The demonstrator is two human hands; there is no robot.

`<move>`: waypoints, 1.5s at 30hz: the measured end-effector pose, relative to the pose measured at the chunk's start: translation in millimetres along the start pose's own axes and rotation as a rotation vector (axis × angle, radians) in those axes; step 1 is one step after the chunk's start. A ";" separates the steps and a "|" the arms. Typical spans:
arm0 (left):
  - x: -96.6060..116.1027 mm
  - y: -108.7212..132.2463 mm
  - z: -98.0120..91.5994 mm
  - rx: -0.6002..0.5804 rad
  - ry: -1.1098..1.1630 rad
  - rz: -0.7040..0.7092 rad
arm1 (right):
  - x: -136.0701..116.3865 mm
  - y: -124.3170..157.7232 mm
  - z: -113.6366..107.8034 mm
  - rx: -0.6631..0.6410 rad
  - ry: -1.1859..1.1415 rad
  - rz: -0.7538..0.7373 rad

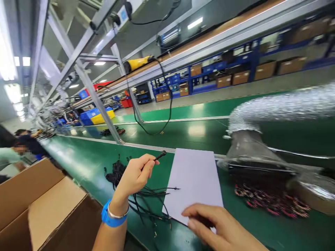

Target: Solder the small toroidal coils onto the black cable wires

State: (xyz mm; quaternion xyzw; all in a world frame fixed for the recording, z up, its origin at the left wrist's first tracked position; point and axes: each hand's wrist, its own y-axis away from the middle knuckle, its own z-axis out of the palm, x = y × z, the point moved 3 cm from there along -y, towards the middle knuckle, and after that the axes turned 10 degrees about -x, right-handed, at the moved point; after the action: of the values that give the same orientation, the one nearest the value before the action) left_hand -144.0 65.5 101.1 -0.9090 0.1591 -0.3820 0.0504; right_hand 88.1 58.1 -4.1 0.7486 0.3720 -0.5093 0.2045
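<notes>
My left hand (138, 174), with a blue band at its wrist, pinches a black cable (162, 153) close to its end, which points up over the bench. My right hand (209, 221) hovers at the lower edge of a white sheet (195, 174), thumb and fingers apart, holding nothing that I can see. Behind my left wrist lies a tangled bundle of black cables (116, 172). Several loose cable ends (157, 214) trail from under that forearm, and a couple reach onto the sheet.
An open cardboard box (60, 209) stands at left. To the right, a silver flexible duct (282, 106) ends in a hood (248, 150), with a heap of red-and-black wire pieces (272, 202) below. A yellow tool (138, 63) lies on the rail above the green bench (86, 157). People sit at far left.
</notes>
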 end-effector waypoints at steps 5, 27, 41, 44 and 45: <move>3.5 -18.5 36.1 0.094 0.539 0.029 | -18.6 -33.3 6.5 0.077 -0.201 0.031; 0.6 -26.8 142.2 -0.408 -0.116 0.113 | 45.8 34.4 -22.0 0.158 0.204 0.163; 17.1 -51.5 211.6 -0.660 0.232 -0.112 | 70.7 65.1 -64.4 0.493 -0.103 0.148; 10.4 -46.4 224.1 -0.617 0.269 -0.135 | 80.6 66.3 -60.9 0.500 -0.223 0.194; 8.2 -44.6 227.2 -0.607 0.266 -0.137 | 83.2 67.2 -59.4 0.490 -0.249 0.215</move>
State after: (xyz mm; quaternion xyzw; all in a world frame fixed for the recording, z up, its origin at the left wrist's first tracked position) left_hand 34.0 98.1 -43.7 -0.8333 0.2092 -0.4348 -0.2698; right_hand 192.8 84.8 -61.4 0.7424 0.1285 -0.6474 0.1147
